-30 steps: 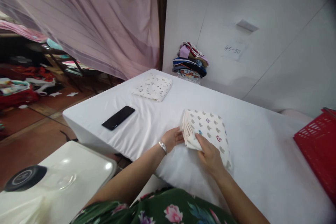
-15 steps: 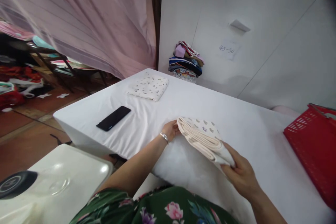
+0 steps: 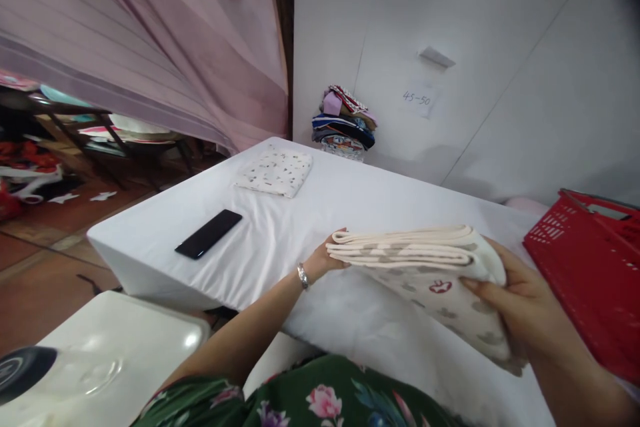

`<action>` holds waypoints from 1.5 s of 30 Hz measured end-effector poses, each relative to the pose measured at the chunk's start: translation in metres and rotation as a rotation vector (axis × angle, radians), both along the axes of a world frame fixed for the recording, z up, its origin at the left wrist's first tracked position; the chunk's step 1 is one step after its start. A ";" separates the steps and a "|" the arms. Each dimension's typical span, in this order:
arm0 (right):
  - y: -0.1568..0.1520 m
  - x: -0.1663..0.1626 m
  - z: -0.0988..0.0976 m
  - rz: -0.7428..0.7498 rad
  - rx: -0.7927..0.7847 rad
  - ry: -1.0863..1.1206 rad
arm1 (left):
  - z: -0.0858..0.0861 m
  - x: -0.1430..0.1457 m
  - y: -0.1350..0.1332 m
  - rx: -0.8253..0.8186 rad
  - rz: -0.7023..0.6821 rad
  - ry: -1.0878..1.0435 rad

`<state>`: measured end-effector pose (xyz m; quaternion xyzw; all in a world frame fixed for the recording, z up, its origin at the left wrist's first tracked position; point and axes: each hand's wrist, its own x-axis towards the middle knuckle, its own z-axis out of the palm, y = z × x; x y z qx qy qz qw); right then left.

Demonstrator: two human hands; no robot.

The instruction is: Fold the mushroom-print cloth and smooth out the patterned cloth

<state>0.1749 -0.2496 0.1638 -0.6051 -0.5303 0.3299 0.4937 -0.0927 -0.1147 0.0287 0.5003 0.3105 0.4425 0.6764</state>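
Between my two hands is a thick folded cloth (image 3: 425, 267), cream with a grey print and a small red mark. It is tilted above the white-covered table (image 3: 380, 200), its stacked folds facing up and its printed side towards me. My right hand (image 3: 520, 300) grips the right end, thumb on the near face, with the other fingers mostly hidden behind. At the left end, my left hand (image 3: 327, 259) pinches the corner of the folds; its fingertips are partly hidden by the cloth. Farther back lies another folded white cloth (image 3: 275, 171) with a small dark print.
A black phone (image 3: 209, 234) lies on the table's left side. The red basket (image 3: 585, 267) stands at the right. Folded clothes (image 3: 345, 121) are stacked by the wall. A white stool-like surface (image 3: 125, 340) is at lower left, below a pink curtain (image 3: 200, 40).
The folded cloth has been turned so that its printed underside faces me and its folds point up. My right hand has moved right and the cloth is raised. The view has shifted slightly.
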 end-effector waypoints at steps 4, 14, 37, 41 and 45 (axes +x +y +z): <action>0.007 0.009 0.020 -0.015 -0.041 0.145 | 0.023 -0.006 -0.005 0.025 -0.150 -0.083; 0.106 0.045 -0.050 0.000 -0.409 0.418 | 0.040 0.018 0.042 -0.388 0.065 0.096; 0.171 0.049 -0.144 -0.038 0.148 -0.678 | 0.002 0.044 0.098 0.720 0.148 1.110; 0.181 0.040 -0.134 0.174 0.111 -0.821 | 0.002 0.054 0.101 0.822 0.078 1.196; 0.184 0.040 -0.136 0.195 0.077 -0.917 | 0.000 0.057 0.101 0.897 0.089 1.179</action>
